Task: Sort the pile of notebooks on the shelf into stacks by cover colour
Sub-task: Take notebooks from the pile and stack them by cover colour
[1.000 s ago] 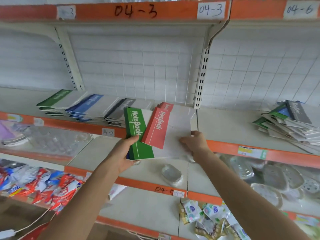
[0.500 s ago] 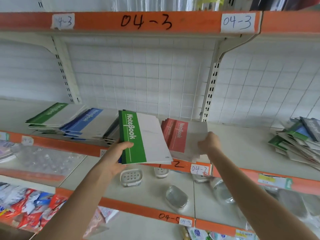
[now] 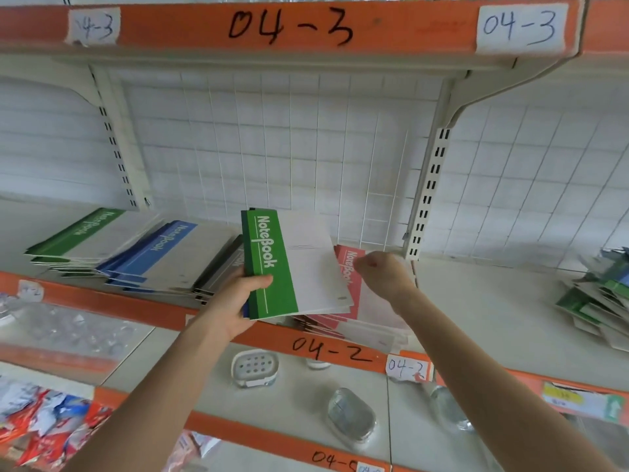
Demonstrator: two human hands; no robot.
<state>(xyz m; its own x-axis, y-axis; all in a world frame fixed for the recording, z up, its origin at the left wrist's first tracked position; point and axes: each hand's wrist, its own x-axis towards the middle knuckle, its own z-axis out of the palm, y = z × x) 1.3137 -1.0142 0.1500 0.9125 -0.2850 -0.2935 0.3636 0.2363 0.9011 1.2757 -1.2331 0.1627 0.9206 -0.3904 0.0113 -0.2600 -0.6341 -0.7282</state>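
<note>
Shelf seen from the head camera. A green notebook (image 3: 272, 264) is held tilted above the front edge of the shelf (image 3: 483, 301) by the left grip (image 3: 235, 301), with the thumb laid across the green band. The right grip (image 3: 384, 277) is shown with fingers curled, just over the red stack (image 3: 348, 267); whether a cover is pinched cannot be told. To the left, a green stack (image 3: 78, 236), a blue stack (image 3: 160, 247) and a grey stack (image 3: 221, 270) are laid side by side, overlapping. The unsorted pile (image 3: 599, 294) is seen well apart, at the far right of the shelf. A soap dish (image 3: 255, 366) is seen on the shelf below.
</note>
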